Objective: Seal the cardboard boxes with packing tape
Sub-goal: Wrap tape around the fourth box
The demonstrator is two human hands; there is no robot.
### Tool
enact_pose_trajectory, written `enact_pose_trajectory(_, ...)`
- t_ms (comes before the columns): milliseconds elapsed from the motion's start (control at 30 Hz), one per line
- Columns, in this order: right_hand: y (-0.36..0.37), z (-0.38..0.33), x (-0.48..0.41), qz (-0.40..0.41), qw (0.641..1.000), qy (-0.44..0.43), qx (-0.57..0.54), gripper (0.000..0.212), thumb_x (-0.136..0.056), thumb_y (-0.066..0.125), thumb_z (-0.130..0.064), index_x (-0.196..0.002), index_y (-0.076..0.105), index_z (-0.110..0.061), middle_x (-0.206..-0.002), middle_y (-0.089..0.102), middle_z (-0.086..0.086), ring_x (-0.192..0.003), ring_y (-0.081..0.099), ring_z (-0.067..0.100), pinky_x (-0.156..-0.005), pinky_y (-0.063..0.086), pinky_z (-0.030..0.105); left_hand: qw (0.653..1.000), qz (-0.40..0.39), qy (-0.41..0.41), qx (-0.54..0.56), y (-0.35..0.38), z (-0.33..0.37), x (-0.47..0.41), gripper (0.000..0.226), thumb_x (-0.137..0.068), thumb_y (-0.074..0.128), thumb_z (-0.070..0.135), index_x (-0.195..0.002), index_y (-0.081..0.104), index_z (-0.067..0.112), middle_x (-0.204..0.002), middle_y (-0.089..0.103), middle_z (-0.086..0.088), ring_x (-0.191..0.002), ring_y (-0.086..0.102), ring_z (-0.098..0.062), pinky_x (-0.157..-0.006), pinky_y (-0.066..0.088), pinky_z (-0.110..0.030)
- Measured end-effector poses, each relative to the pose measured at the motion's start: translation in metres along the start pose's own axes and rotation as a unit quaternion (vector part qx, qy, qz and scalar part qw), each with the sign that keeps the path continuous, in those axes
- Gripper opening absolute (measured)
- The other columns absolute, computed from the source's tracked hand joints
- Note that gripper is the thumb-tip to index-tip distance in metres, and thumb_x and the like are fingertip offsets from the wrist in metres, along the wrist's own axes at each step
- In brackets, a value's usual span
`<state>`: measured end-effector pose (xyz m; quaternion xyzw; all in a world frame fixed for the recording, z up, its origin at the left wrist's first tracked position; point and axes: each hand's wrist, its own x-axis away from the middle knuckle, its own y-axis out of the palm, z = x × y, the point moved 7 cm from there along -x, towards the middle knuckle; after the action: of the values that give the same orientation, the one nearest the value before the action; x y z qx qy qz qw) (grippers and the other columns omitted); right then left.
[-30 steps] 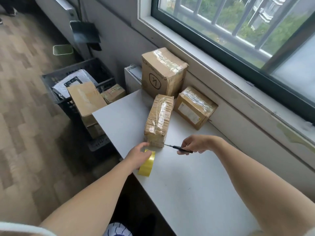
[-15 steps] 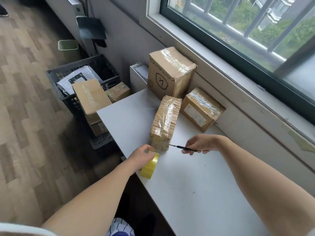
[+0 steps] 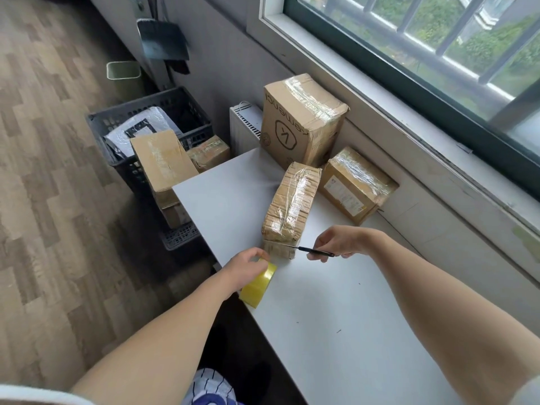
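The left hand [image 3: 244, 268] grips the tape roll [image 3: 258, 285] at the near left edge of the white bench [image 3: 336, 331]; the yellow roll stands on edge, partly over the bench edge. The right hand [image 3: 336, 244] is closed on the black handle of the cutter [image 3: 314, 251], whose blade tip points left and touches the near end of the wrapped box [image 3: 292, 204]. Whether a strip of tape runs from the roll to this box cannot be told. The wrapped box lies lengthwise on the bench, covered in clear tape, just beyond both hands. To its right, touching or just beside it, the labelled box [image 3: 355, 185] leans tilted against the wall. Behind both, the tall box [image 3: 301, 119] stands upright at the far end of the bench, taped across its top. On the floor to the left, a dark crate [image 3: 149, 118] holds a flat box [image 3: 162, 160] and a small box [image 3: 209, 152]. A green bin [image 3: 124, 74] stands farther off.
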<state>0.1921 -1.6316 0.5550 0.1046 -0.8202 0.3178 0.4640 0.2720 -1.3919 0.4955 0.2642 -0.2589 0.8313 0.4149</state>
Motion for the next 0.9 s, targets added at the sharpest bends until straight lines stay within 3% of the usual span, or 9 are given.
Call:
enact_pose_trajectory(133, 0.005, -0.003, -0.002, 0.015, 1.000, -0.016, -0.021, 0.028, -0.081, 0.080, -0.058, -0.080, 0.075, -0.030, -0.083, 0.075, -0.011, -0.088, 0.059, 0.007, -0.078, 0.047, 0.026, 1.000, 0.003, 0.000, 0.012, -0.001, -0.001, -0.001, 0.018, -0.094, 0.055, 0.026, -0.105, 0.067, 0.034, -0.101, 0.063, 0.000, -0.086, 0.059, -0.019, -0.069, 0.045, -0.028)
enact_pose_trajectory(400, 0.006, -0.006, -0.003, 0.026, 0.998, -0.053, -0.013, 0.034, -0.079, 0.083, -0.053, -0.070, 0.068, -0.024, -0.078, 0.076, -0.005, -0.071, 0.058, 0.004, -0.073, 0.043, 0.025, 1.000, 0.006, -0.006, 0.025, -0.001, 0.000, -0.001, 0.018, -0.093, 0.054, 0.026, -0.103, 0.068, 0.032, -0.104, 0.062, 0.002, -0.093, 0.057, -0.020, -0.076, 0.046, -0.031)
enact_pose_trajectory(600, 0.015, -0.004, 0.001, 0.011, 0.999, -0.022, 0.037, 0.045, -0.079, 0.073, -0.070, -0.081, 0.071, -0.025, -0.075, 0.071, -0.016, -0.083, 0.059, 0.007, -0.079, 0.048, 0.028, 1.000, -0.002, -0.013, 0.014, 0.000, 0.003, 0.002, 0.017, -0.094, 0.054, 0.030, -0.102, 0.069, 0.034, -0.109, 0.061, 0.005, -0.103, 0.056, -0.021, -0.086, 0.046, -0.034)
enact_pose_trajectory(700, 0.020, -0.006, 0.001, 0.009, 0.998, -0.012, 0.055, 0.057, -0.072, 0.072, -0.077, -0.086, 0.073, -0.022, -0.080, 0.071, -0.015, -0.097, 0.064, 0.012, -0.090, 0.051, 0.031, 1.000, -0.009, -0.021, -0.002, 0.006, 0.000, 0.006, 0.017, -0.096, 0.054, 0.030, -0.105, 0.068, 0.032, -0.105, 0.060, 0.008, -0.098, 0.056, -0.017, -0.081, 0.045, -0.033)
enact_pose_trajectory(767, 0.023, -0.011, 0.001, 0.016, 0.998, -0.016, 0.064, 0.053, -0.072, 0.074, -0.076, -0.083, 0.074, -0.024, -0.082, 0.073, -0.014, -0.098, 0.065, 0.009, -0.097, 0.048, 0.032, 1.000, -0.006, -0.025, -0.001, 0.007, -0.004, 0.010, 0.018, -0.096, 0.053, 0.029, -0.107, 0.067, 0.029, -0.103, 0.062, 0.004, -0.092, 0.056, -0.016, -0.077, 0.045, -0.031)
enact_pose_trajectory(900, 0.028, -0.016, 0.001, 0.015, 0.998, -0.025, 0.062, 0.043, -0.075, 0.076, -0.072, -0.081, 0.073, -0.030, -0.083, 0.074, -0.014, -0.093, 0.064, 0.006, -0.094, 0.048, 0.031, 0.999, -0.008, -0.036, -0.008, 0.003, -0.013, 0.016, 0.018, -0.096, 0.053, 0.032, -0.106, 0.068, 0.031, -0.107, 0.061, 0.002, -0.096, 0.057, -0.020, -0.080, 0.046, -0.033)
